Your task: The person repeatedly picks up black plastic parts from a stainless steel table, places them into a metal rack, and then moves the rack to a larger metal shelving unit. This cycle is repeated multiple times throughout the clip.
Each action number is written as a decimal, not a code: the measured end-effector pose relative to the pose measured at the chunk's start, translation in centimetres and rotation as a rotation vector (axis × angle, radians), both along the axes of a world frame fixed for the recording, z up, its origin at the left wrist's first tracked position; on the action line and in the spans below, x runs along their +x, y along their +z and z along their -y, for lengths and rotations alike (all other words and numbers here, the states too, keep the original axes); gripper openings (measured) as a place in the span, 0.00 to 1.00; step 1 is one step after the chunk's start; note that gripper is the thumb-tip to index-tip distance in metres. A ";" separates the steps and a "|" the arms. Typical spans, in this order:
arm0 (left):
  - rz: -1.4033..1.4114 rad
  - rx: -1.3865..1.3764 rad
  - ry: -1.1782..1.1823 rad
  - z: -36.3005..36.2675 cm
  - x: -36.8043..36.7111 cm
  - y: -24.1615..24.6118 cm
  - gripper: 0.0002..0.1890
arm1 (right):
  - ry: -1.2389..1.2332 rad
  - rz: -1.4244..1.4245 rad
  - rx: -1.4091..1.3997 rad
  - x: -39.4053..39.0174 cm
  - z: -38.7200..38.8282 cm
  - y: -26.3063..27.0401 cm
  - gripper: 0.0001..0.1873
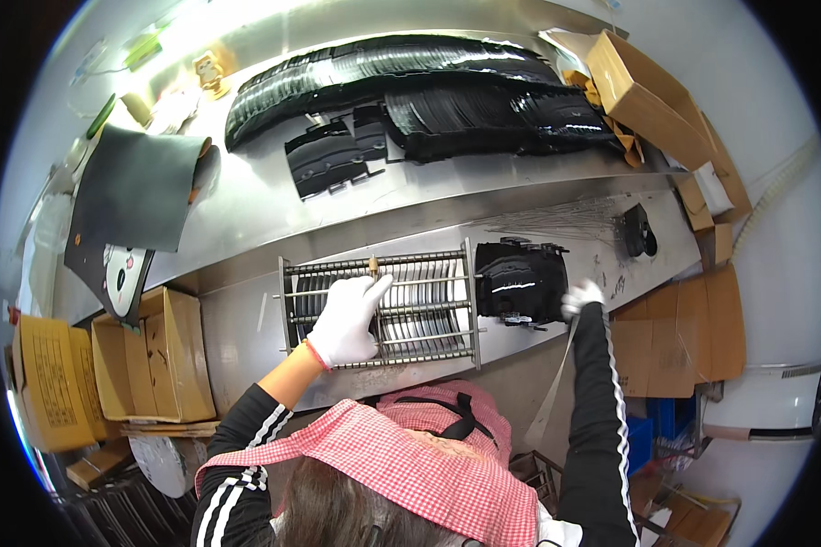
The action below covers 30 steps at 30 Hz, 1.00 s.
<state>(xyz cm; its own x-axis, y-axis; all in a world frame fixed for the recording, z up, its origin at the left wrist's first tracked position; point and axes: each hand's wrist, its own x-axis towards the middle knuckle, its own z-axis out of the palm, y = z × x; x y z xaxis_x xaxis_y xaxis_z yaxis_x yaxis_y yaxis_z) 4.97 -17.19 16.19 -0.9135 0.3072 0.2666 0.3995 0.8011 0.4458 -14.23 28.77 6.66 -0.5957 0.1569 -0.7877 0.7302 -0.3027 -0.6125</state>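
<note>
Gloved in white, my left hand (347, 320) lies over a metal slotted rack (474, 308), its index finger stretched towards the far side. Its palm hides what is under it. Curved plates (421, 301) stand in a row in the rack, dark on the left and pale or reflective on the right. My right hand (583, 298), also gloved, is blurred at the right edge of a glossy black curved sheet stack (522, 282). A thin translucent strip (553, 386) hangs down from its fingers.
Long rows of glossy black curved sheets (479, 116) lie on the raised metal shelf behind. Thin wires (554, 220) and a small black object (640, 231) rest to the right. Cardboard boxes (198, 369) stand at the left, with more cardboard (684, 335) at the right.
</note>
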 end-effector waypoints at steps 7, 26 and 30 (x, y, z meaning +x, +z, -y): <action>0.044 -0.003 -0.031 -1.0 -1.7 0.6 0.40 | 0.854 -0.489 0.511 -1.5 15.0 -5.1 0.19; 0.079 -0.023 0.267 -1.7 -3.3 -2.6 0.50 | 0.974 -0.405 -0.539 13.7 -1.7 4.5 0.33; 0.050 -0.041 0.261 -2.0 -3.6 -2.4 0.49 | 1.008 -0.025 -0.127 20.3 0.4 0.6 0.28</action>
